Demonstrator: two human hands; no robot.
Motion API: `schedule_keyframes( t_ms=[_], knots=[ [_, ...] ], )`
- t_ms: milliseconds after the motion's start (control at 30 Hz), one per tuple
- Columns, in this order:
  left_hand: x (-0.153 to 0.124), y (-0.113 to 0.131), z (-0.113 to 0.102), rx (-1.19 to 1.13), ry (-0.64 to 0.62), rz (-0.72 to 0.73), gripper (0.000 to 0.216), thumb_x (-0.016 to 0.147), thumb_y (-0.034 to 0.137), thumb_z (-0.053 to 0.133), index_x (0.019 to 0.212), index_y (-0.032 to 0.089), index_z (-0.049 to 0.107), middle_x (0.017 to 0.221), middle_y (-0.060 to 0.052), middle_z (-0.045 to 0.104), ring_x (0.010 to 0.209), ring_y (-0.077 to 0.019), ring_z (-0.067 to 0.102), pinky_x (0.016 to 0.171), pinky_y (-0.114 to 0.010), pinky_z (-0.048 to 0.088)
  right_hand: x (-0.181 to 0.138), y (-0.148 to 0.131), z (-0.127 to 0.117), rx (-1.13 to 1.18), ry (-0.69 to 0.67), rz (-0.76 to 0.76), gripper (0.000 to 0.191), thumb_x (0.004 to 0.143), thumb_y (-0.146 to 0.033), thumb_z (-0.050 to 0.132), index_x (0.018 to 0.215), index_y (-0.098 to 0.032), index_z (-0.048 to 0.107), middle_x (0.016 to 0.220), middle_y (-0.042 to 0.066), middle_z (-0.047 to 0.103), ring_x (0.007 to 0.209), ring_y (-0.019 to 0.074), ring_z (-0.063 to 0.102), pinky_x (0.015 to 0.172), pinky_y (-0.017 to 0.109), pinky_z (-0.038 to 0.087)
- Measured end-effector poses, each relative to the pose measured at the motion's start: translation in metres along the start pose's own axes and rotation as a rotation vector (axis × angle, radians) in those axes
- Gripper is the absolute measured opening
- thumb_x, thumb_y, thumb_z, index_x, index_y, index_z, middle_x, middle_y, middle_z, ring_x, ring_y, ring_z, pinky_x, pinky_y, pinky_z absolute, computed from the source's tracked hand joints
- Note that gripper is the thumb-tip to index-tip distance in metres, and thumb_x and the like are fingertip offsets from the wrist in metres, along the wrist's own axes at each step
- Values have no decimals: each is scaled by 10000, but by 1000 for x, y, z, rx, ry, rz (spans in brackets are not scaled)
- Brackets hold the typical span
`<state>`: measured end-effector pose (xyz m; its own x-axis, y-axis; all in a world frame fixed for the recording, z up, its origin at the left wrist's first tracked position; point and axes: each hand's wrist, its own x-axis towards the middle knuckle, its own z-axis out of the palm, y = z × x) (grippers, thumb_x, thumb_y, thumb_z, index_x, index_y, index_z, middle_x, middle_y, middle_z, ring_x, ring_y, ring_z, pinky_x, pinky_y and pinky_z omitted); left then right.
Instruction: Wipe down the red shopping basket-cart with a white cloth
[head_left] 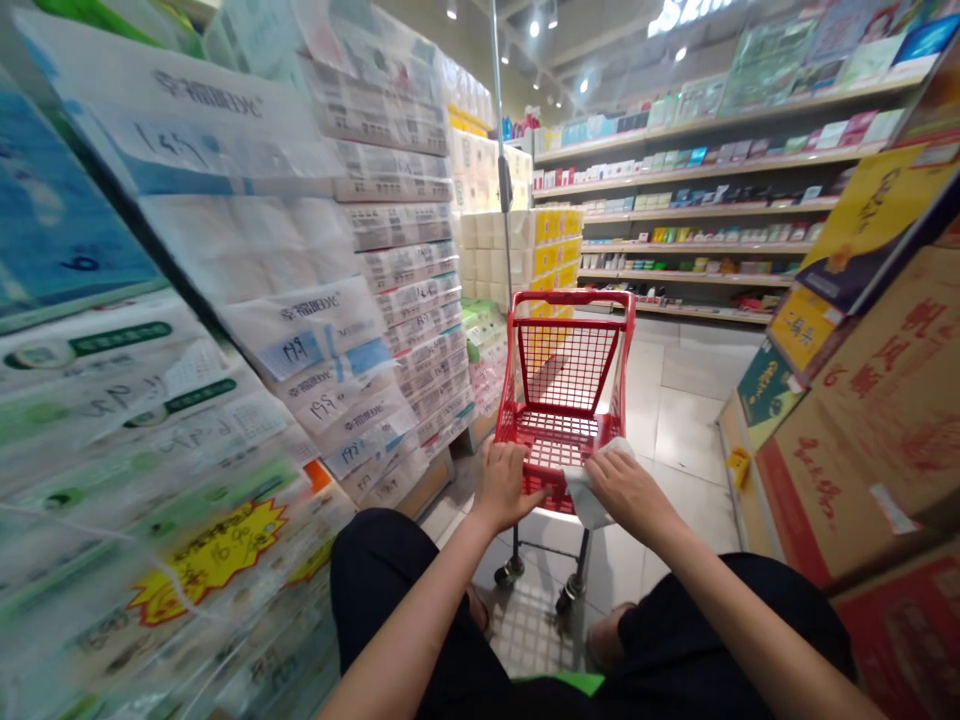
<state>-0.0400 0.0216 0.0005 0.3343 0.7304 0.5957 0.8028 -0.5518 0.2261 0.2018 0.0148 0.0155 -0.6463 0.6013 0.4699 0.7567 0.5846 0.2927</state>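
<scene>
Head view, red shopping cart (564,428): stands on the tiled floor (686,430) ahead of the person's knees, its near end directly at the fingers.
Left hand (502,487): fingers curled over the cart's near left corner, thumb towards the middle.
Right hand (621,487): fingers grasping a white cloth (589,500) against the near right corner.
Aisle: wrapped tissue packs (337,370) left, cardboard boxes (862,420) right.
</scene>
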Motion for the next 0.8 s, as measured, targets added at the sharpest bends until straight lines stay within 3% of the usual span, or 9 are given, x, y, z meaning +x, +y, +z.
schedule_keyframes(
  t_ms=[200,467,633,800],
  knots=[
    [-3,16,6,1,-11,-7,564,674,391,684,1151,207,445,1088,-93,544,1048,-299,485,1116,-551,174,20,-20,10,-14,8,23,128,925,-147,434,839,-181,522,839,62,583,749,199,522,671,328,356],
    [-11,24,11,-34,-39,43,680,668,287,616,1284,199,341,1198,-100,538,1109,-306,487,1130,-557,142,42,-50,11,-2,19,45,91,915,-155,466,966,-174,539,855,53,591,776,194,533,664,316,348],
    [-12,21,5,-63,-78,78,632,681,261,624,1261,229,374,1157,-76,572,1107,-283,511,1134,-526,154,21,-33,2,21,42,33,96,923,-187,453,857,-189,522,819,37,572,744,184,504,702,330,337],
    [-12,21,2,-57,-75,103,558,721,278,619,1234,204,412,1132,-74,588,1090,-263,521,1137,-508,147,-14,10,-6,35,21,-22,102,911,-178,448,896,-182,549,860,48,587,820,190,523,821,352,372]
  ],
)
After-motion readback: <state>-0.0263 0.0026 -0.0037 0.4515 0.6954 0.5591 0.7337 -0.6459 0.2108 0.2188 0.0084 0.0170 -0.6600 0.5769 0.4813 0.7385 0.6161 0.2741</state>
